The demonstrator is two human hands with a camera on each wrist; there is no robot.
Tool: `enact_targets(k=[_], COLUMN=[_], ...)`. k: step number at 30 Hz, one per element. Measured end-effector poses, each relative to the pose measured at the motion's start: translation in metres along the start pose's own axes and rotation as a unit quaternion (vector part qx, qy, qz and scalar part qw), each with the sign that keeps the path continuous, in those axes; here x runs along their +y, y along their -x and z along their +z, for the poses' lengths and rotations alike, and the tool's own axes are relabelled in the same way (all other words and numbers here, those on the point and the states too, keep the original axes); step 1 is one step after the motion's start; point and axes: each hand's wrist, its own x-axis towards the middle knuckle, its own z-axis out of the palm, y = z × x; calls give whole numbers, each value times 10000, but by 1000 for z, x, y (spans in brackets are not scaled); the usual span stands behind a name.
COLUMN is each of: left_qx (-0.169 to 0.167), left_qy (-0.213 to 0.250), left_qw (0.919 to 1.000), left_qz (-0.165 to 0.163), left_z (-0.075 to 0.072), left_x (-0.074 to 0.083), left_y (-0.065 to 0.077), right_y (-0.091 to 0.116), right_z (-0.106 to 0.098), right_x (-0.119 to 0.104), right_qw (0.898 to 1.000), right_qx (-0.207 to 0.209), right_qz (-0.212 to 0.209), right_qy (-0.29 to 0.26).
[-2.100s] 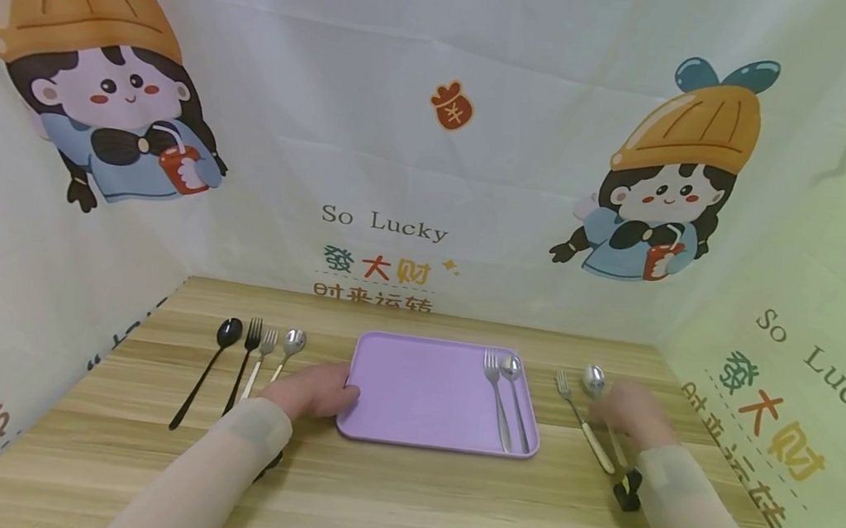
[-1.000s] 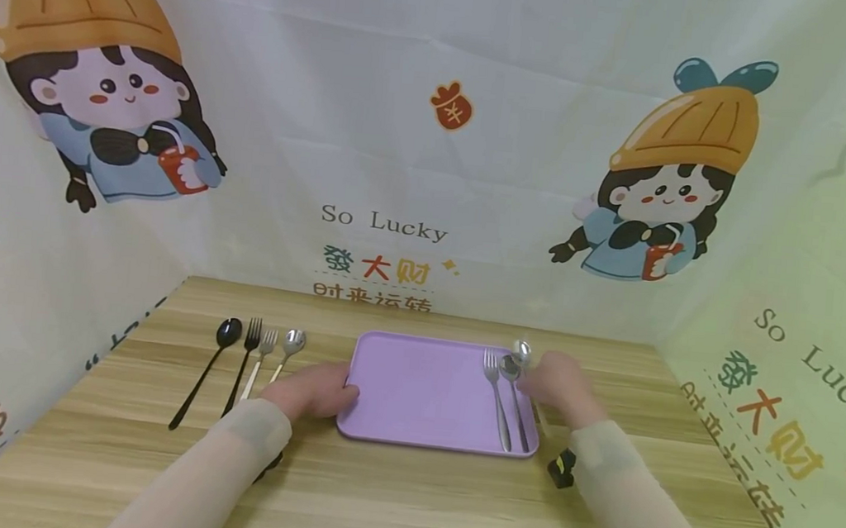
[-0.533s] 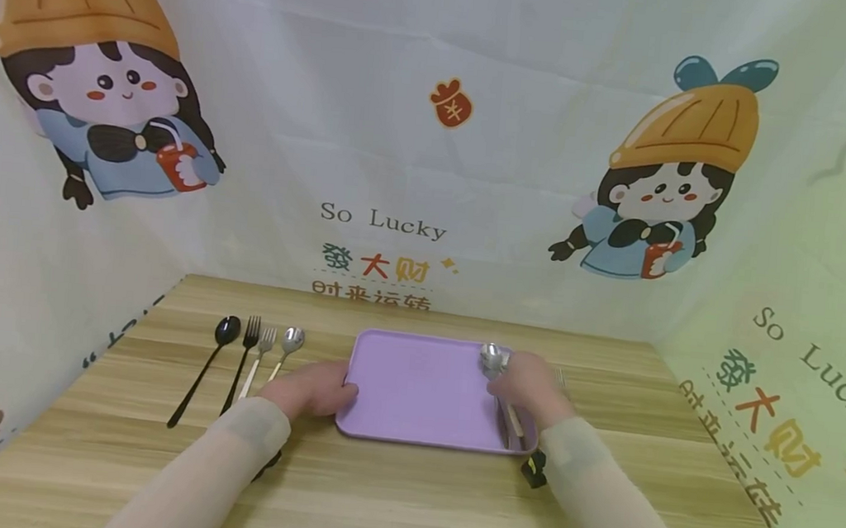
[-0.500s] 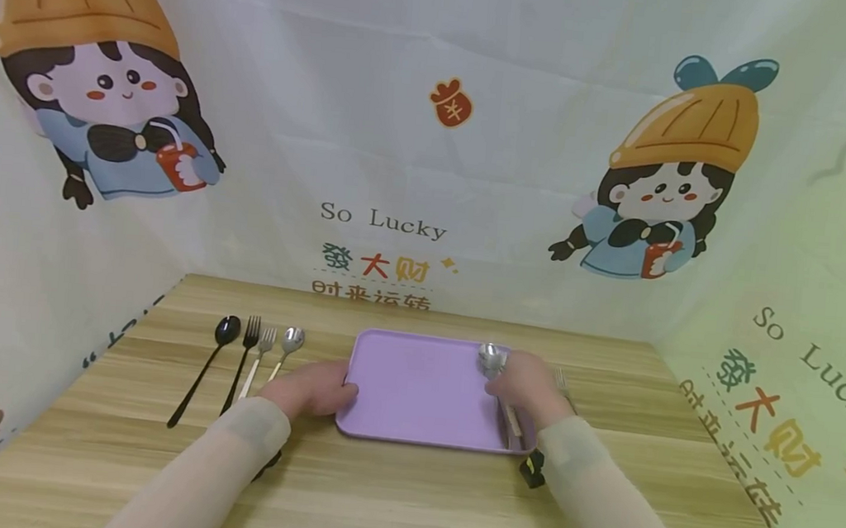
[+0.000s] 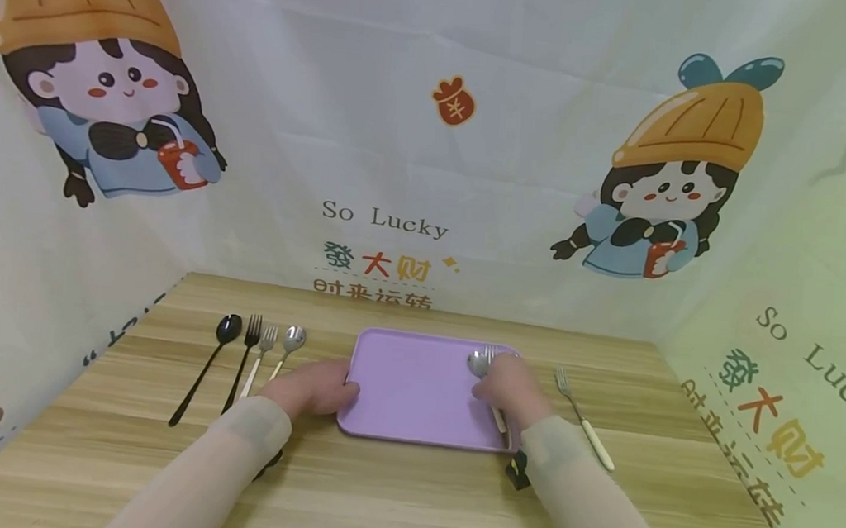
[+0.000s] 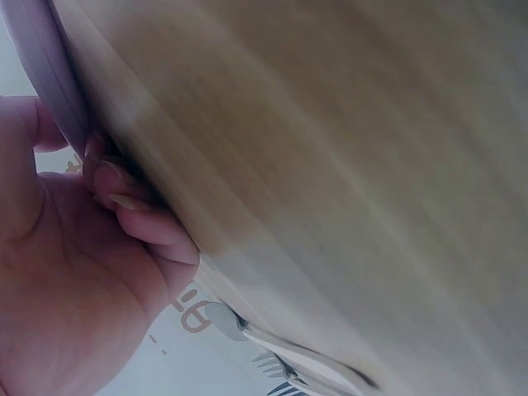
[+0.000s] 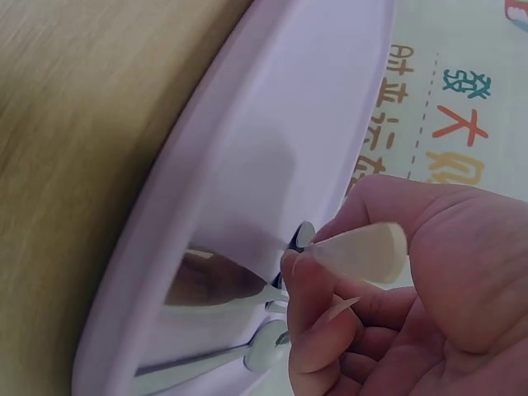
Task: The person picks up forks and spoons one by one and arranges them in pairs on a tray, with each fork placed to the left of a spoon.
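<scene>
My right hand (image 5: 512,387) pinches a spoon (image 5: 478,364) between thumb and fingers, over the right part of the purple tray (image 5: 413,392). Its cream handle (image 7: 367,250) sticks out past the fingertips in the right wrist view. Beneath the hand lie a silver fork (image 5: 491,352) and a silver spoon (image 7: 266,348) in the tray; the head view hides most of both. At the tray's left edge my left hand (image 5: 315,386) grips the rim, thumb on top. In the left wrist view its fingers (image 6: 153,223) curl at the tray's underside.
Left of the tray lie a black spoon (image 5: 228,328), a black fork (image 5: 252,335), a light-handled fork (image 5: 268,338) and a spoon (image 5: 294,338), partly behind the left arm. A cream-handled fork (image 5: 592,436) lies on the wooden table (image 5: 404,503) to the right. Printed cloth (image 5: 514,246) hangs around.
My right hand has carried the cream-handled spoon leftward from the table's right side to over the tray, shifting slightly left in the last half second. My left hand has stayed on the rim.
</scene>
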Motion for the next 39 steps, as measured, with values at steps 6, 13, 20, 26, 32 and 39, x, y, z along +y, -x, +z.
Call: enact_targets(k=[6,13,20,26,32,39], left_qx=[60,61,-29,19,-23,-24], left_qy=[6,-24,-80,43,63,50], left_qw=[9999,9999,9998,9998,9998,9998], left_qz=[-96,-119,-179,-197,-175,-203], left_z=[4,4,5,13,9,8], left_x=[-4,-1,-6,-13,-10,-9], left_y=[-5,-4,-8,-16,-12,-11], right_y=[-1,-3,-3,-11,-38,-10], right_z=[3,9,10,15,31,0], right_x=[-4,-4,-4,1,26,19], right_qw=[9999,9999,9998,9995,9999,9982], right_qx=[-6,28,-4,-82,-58,116], right_qz=[51,-33,139,274,77,-27], right_qy=[-127,110,167,132,79,-585])
